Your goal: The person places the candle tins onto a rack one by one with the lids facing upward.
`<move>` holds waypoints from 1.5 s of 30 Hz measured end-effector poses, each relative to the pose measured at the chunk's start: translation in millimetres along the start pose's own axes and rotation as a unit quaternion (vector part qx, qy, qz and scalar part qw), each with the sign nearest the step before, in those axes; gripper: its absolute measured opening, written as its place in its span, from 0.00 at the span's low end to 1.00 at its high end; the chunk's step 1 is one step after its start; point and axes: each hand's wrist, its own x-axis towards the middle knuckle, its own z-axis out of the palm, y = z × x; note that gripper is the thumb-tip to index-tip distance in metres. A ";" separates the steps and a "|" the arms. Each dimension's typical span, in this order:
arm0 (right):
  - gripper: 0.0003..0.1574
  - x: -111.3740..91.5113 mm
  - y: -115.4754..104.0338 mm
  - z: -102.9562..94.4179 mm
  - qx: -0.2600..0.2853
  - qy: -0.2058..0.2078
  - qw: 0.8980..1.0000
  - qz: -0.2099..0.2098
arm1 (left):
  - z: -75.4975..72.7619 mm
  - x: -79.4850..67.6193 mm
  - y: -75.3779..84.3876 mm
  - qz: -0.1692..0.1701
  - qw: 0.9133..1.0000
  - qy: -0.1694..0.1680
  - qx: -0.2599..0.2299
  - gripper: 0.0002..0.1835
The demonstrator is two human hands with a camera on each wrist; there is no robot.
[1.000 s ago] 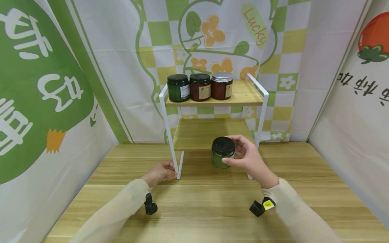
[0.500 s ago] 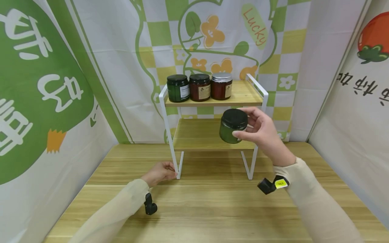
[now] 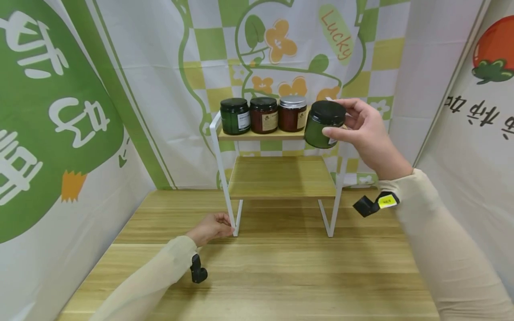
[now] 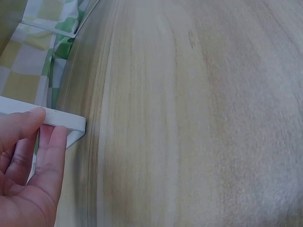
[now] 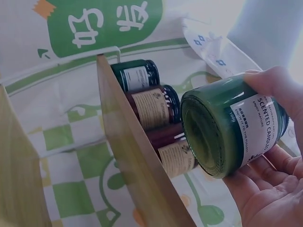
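My right hand [image 3: 367, 136] grips a green glass scented candle jar [image 3: 323, 129] with a black lid, thumb on one side and fingers on the other. The jar hangs in front of the right end of the rack's top shelf [image 3: 277, 137]. Its white label reads "SCENTED CANDLE" in the right wrist view, where the jar [image 5: 213, 127] is tilted. At the rack's front left foot, my left hand [image 3: 212, 229] pinches the white metal leg [image 3: 230, 214] between thumb and fingers. The left wrist view shows this pinch on the white frame [image 4: 64, 119] close up.
On the top shelf stand a green jar [image 3: 235, 117], a brown-red jar [image 3: 264, 116] and a silver-lidded red jar [image 3: 292, 114] in a row. The rack's lower shelf [image 3: 281, 176] is wooden. Printed cloth [image 3: 160, 89] hangs behind the wooden table [image 3: 281, 276].
My right hand has raised the green candle jar from below the lower shelf's front edge to top-shelf height, shifting right. My left hand stays on the leg.
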 end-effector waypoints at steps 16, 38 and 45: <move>0.32 44.2 -16.1 -14.6 -0.040 0.044 0.997 0.059 | 0.5 0.0 -1.0 -0.001 1.000 0.000 -0.015 0.07; 0.33 62.5 -11.2 -28.4 -0.088 0.029 0.994 0.057 | 0.6 -0.6 -1.5 0.004 1.000 0.000 -0.011 0.07; 0.39 64.6 -9.9 -29.1 -0.136 0.016 0.987 0.084 | 0.8 -0.7 -1.3 -0.001 1.000 0.002 -0.003 0.07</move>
